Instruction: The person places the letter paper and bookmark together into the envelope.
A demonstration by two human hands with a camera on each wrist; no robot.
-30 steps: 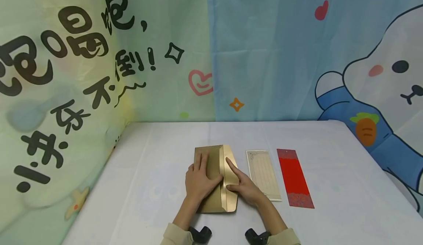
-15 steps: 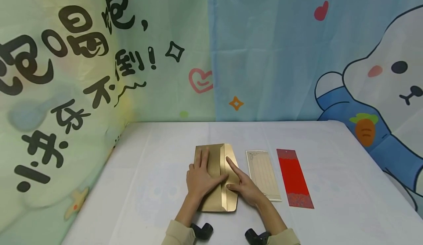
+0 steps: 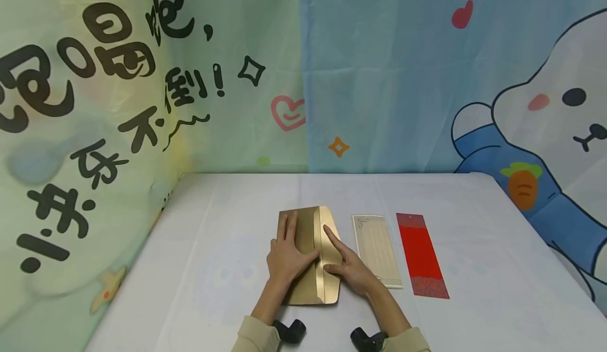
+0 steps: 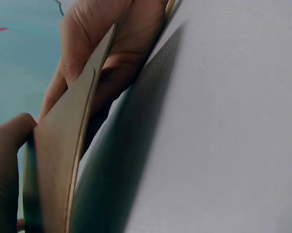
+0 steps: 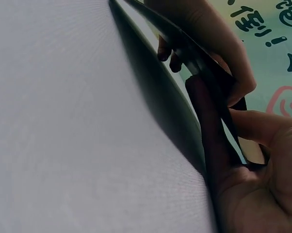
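Observation:
A gold envelope point(image 3: 303, 289) with a long flap down its right side is held near the middle of the white table. My left hand point(image 3: 286, 260) grips its left part, two fingers stretched over the front and the thumb reaching to the flap. In the right wrist view, other fingertips of the left hand point(image 5: 214, 34) show past the envelope's dark edge. My right hand point(image 3: 352, 267) grips the flap side, thumb on the gold surface. The left wrist view shows the envelope's edge point(image 4: 63, 141) raised off the cloth, with the right hand point(image 4: 107, 43) around it.
Just right of the envelope lies a cream lined card point(image 3: 378, 249). Farther right is a red paper strip point(image 3: 422, 254) with patterned ends. Printed curtains point(image 3: 237, 130) hang behind and left of the white table point(image 3: 213, 267).
The left thumb slid right across the flap, then came back left to the seam. Both hands keep their hold on the envelope, which has barely moved.

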